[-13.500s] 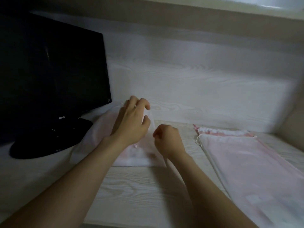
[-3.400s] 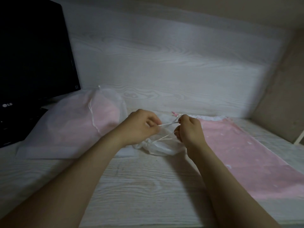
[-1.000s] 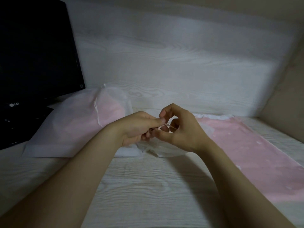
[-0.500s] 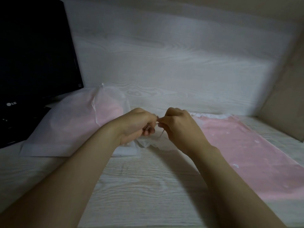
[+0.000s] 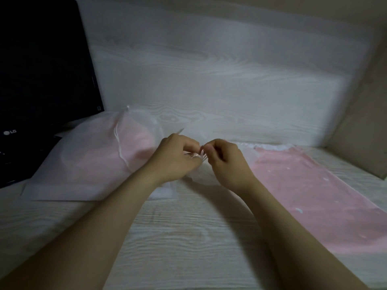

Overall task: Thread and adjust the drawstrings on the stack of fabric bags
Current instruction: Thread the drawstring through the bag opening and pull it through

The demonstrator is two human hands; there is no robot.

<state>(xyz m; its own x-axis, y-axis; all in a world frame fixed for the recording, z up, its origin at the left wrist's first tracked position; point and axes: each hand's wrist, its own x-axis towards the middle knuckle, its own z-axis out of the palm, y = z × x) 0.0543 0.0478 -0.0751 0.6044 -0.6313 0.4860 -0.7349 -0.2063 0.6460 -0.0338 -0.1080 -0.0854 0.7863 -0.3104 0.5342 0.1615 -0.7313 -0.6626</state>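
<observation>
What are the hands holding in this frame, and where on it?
The left hand and the right hand each pinch the thin white drawstring of the bunched bag, on the short stretch between their fingertips.

Front of surface (image 5: 188,248) bare around the forearms: open lane. Left: monitor (image 5: 41,70) fills the back corner, stuffed bag (image 5: 83,164) bulges just in front of it. Right: pink bag (image 5: 314,195) lies flat, passable over the top; side wall (image 5: 366,122) closes that edge. Centre taken: left hand (image 5: 176,160) and right hand (image 5: 228,164) pinch drawstring (image 5: 202,154). Back wall (image 5: 209,80) near behind, bare strip of surface between.
</observation>
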